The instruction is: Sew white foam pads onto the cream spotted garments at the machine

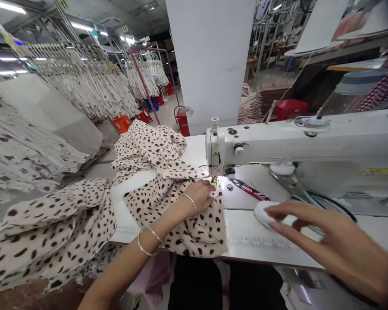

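Note:
My left hand (198, 196), with bracelets on its wrist and forearm, presses with curled fingers on cream dark-spotted fabric (210, 228) beside the presser foot (215, 181). The fabric lies bunched across the left of the sewing machine (261, 144), one edge under the needle area. On the right, my right hand (313, 232) is blurred, its thumb and forefinger apart over a round white pad or roll (261, 213). The fingertips overlap its edge. Behind that hand's fingers, red-handled thread snips (250, 189) rest on the machine bed.
More spotted fabric (64, 224) hangs over the table's left side. A ruler strip (255, 242) runs along the front edge. A white pillar (210, 64) stands behind the machine. Garments (93, 86) hang on racks at the left. A teal cord (313, 199) lies at the right.

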{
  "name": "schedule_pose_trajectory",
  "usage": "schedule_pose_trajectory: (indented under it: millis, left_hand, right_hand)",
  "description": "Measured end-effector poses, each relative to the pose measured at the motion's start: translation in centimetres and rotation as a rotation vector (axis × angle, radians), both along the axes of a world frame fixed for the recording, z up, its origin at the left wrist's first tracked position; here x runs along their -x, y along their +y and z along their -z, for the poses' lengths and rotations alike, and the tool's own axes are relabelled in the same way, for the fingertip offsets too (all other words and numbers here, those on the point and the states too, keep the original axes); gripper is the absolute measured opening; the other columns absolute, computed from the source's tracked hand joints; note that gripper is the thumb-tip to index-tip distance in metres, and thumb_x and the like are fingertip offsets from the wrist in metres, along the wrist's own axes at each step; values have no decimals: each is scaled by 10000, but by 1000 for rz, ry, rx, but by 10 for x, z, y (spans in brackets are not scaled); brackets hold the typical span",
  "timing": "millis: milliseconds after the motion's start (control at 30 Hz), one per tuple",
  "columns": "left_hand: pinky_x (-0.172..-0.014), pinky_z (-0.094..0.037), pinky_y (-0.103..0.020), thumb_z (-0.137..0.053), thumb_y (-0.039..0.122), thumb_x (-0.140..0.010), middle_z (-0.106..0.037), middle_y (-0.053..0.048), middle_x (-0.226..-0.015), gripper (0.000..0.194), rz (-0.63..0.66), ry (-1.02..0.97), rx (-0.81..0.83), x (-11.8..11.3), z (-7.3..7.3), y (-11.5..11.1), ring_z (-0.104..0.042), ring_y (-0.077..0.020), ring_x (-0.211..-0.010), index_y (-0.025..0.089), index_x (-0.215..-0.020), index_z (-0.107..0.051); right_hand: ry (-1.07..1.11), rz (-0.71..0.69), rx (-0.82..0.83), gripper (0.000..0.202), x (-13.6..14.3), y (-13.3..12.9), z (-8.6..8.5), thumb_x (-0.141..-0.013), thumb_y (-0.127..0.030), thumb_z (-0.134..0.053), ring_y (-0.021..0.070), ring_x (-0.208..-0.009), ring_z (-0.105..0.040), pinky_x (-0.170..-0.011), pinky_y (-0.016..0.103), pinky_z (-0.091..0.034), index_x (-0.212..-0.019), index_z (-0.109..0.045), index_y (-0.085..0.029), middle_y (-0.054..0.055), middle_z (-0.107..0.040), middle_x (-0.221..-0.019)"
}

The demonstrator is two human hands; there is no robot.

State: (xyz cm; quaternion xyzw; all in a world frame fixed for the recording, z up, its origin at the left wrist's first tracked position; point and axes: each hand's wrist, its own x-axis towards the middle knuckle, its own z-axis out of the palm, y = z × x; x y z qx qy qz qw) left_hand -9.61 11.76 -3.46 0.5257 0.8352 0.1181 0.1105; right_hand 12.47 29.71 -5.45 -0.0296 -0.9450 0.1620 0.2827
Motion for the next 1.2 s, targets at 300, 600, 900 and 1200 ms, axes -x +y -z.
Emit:
schedule_pose_trajectory:
  millis: [300, 600, 900, 1200]
  left_hand:
    - [-758, -522, -228, -653, 142, -844, -690, -5, -848, 36, 468, -454, 106, -34, -27, -32, -653, -138, -787, 175, -829, -659]
    - [-885, -523, -400, -527, 139, -917, -657, -114, -1051, 196, 80, -86, -63, -10, -4, -19, -600, -234, -1005, 104, -1078, -632]
    - [-828, -514, -158, -576, 255, -925, -710, -8, -903, 162, 706, -681, 31, -45, -31, -49, -670, -113, -842, 188, -813, -671]
    - [-961, -503, -426, -507, 257, -951, -628, -120, -1224, 247, 132, -68, -64, 23, -4, -29, -592, -245, -1118, 125, -1103, -651]
  right_hand:
    - [78, 182, -73, 290, 28, 1, 70, -966, -344, -446, 323, -1097, -546, -860, 487, -415, -1132, -645, -212, 127, -584, -1200]
    - [58, 303, -162, 275, 39, -6, 64, -969, -314, -451, 339, -1094, -543, -874, 477, -373, -1118, -640, -182, 144, -597, -1186]
    - [51, 300, -189, 261, 40, -3, 68, -964, -294, -451, 324, -1071, -564, -876, 469, -380, -1144, -613, -198, 126, -617, -1157]
    - [158, 267, -119, 242, 30, -9, 57, -910, -222, -561, 353, -1123, -566, -991, 598, -332, -1149, -595, -237, 130, -600, -1208]
